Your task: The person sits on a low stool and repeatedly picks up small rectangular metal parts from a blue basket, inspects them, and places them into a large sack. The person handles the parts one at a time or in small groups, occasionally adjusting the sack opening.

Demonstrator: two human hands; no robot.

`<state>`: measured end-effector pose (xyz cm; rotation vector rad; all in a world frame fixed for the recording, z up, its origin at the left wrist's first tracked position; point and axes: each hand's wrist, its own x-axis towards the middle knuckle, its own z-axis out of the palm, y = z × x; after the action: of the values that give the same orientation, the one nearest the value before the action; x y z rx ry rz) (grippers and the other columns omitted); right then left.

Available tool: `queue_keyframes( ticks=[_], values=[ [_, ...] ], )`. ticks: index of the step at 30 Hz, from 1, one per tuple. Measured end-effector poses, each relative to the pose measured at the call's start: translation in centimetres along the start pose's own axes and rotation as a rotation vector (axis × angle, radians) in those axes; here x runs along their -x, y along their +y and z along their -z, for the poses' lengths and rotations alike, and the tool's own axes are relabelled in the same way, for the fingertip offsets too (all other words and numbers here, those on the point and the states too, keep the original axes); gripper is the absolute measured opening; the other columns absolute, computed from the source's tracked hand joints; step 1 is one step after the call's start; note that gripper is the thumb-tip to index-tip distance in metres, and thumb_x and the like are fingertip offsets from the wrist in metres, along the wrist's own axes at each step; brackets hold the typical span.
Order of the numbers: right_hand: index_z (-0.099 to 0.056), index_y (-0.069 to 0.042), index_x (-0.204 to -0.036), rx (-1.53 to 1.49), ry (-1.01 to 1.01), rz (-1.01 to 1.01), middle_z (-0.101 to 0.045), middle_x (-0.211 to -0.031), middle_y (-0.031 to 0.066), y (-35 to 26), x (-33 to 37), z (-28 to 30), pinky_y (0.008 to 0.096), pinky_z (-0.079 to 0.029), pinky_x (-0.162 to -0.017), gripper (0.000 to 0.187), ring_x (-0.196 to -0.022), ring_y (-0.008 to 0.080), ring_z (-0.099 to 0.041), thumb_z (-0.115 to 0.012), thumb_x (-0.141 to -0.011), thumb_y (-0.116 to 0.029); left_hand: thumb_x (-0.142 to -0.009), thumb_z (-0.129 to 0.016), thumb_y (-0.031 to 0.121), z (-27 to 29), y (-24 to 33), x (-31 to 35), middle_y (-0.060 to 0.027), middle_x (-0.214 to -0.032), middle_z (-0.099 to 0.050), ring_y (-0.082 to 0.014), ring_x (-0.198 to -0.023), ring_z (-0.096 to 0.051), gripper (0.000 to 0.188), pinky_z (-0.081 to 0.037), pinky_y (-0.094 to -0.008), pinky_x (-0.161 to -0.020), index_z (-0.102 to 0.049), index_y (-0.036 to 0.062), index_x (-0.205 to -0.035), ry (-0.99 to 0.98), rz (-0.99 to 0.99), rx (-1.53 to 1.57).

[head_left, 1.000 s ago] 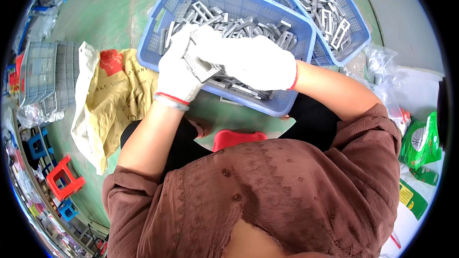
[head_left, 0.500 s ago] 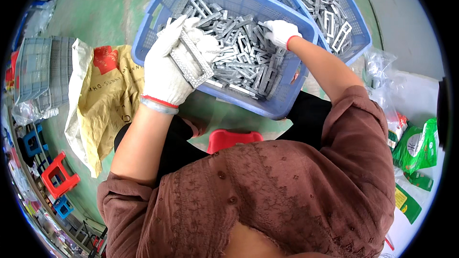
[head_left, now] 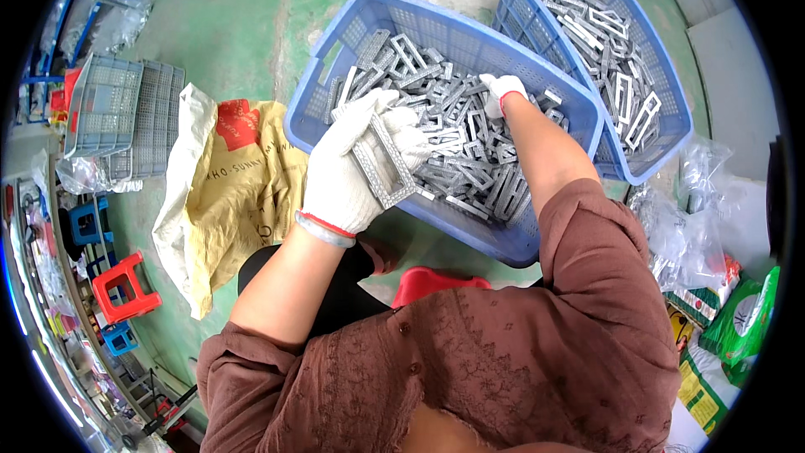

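Note:
My left hand [head_left: 342, 180], in a white knit glove with a red cuff, is closed on a grey rectangular metal frame [head_left: 403, 173] with a long open slot. It is held over the near left side of a blue plastic basket [head_left: 453, 37]. Heaped inside the basket are many similar grey metal frames [head_left: 470, 169]. My right hand [head_left: 506, 92], gloved the same way, reaches into the far right part of the heap. Its fingertips point left among the pieces, and whether they grip one cannot be made out.
A second blue basket [head_left: 675, 109] of grey frames adjoins on the right. A yellow woven sack [head_left: 243, 193] and grey crates [head_left: 101, 109] lie left. A red stool [head_left: 428, 283] stands before me; another red stool [head_left: 126, 287] stands left. Clear plastic bags [head_left: 679, 235] lie at right.
The whole view has shifted, so the baskets appear lower and further right. My right hand has moved from near the basket's right end toward its middle. My left hand keeps its frame.

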<state>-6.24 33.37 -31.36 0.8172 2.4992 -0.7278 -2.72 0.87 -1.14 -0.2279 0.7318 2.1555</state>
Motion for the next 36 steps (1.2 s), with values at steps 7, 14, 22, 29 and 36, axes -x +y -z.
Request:
queue_keyframes(
  ticks=[7, 14, 22, 29, 36],
  values=[
    [-0.069, -0.002, -0.108, -0.533, -0.044, -0.151, -0.071, -0.104, 0.0189, -1.3, 2.5, 0.1, 0.0412, -0.053, -0.082, 0.041, -0.093, 0.0335, -0.067, -0.061, -0.095, -0.040, -0.100, -0.054, 0.027, 0.9, -0.5, -0.6, -0.0093, -0.095, -0.059, -0.0233, -0.083, -0.057, 0.035, -0.049, -0.0384, -0.079, -0.057, -0.0027, -0.119, 0.009, 0.053, 0.048],
    [-0.061, -0.014, -0.129, 0.257, 0.171, 0.078, -0.066, -0.124, 0.0183, -1.8, 4.1, -2.5, 0.0417, -0.049, -0.100, 0.035, -0.115, 0.0342, -0.063, -0.051, -0.096, -0.023, -0.100, -0.055, 0.027, 1.6, -0.1, -0.8, -0.0106, -0.098, -0.060, -0.0247, -0.086, -0.059, 0.036, -0.050, -0.0395, -0.082, -0.056, -0.0036, -0.119, -0.048, 0.059, 0.053],
    [-0.059, -0.007, -0.133, 0.117, -0.134, -0.050, -0.053, -0.142, 0.0184, -4.8, 6.1, 0.9, 0.0372, -0.043, -0.107, 0.055, -0.130, 0.0321, -0.054, -0.046, -0.095, -0.044, -0.096, -0.062, 0.024, 1.7, 0.3, -0.4, -0.0096, -0.097, -0.061, -0.0246, -0.086, -0.061, 0.027, -0.052, -0.0388, -0.078, -0.058, 0.0033, -0.113, -0.041, 0.058, 0.084],
    [-0.057, -0.005, -0.137, -0.200, 0.057, -0.207, -0.058, -0.140, 0.0171, -1.5, -0.6, -3.8, 0.0385, -0.045, -0.104, 0.071, -0.129, 0.0311, -0.057, -0.053, -0.091, -0.059, -0.097, -0.057, 0.024, 0.9, 0.5, -0.4, -0.0124, -0.101, -0.060, -0.0264, -0.088, -0.059, 0.038, -0.051, -0.0412, -0.083, -0.055, -0.0050, -0.121, 0.014, 0.038, -0.010],
    [-0.059, -0.004, -0.134, -0.316, 0.085, -0.174, -0.059, -0.137, 0.0191, -0.7, 3.4, -2.9, 0.0386, -0.043, -0.105, 0.068, -0.127, 0.0338, -0.056, -0.051, -0.092, -0.056, -0.097, -0.059, 0.024, 1.2, 0.9, 0.1, -0.0137, -0.103, -0.061, -0.0284, -0.091, -0.064, 0.036, -0.055, -0.0439, -0.081, -0.056, -0.0030, -0.122, 0.044, 0.016, -0.058]
  ],
)
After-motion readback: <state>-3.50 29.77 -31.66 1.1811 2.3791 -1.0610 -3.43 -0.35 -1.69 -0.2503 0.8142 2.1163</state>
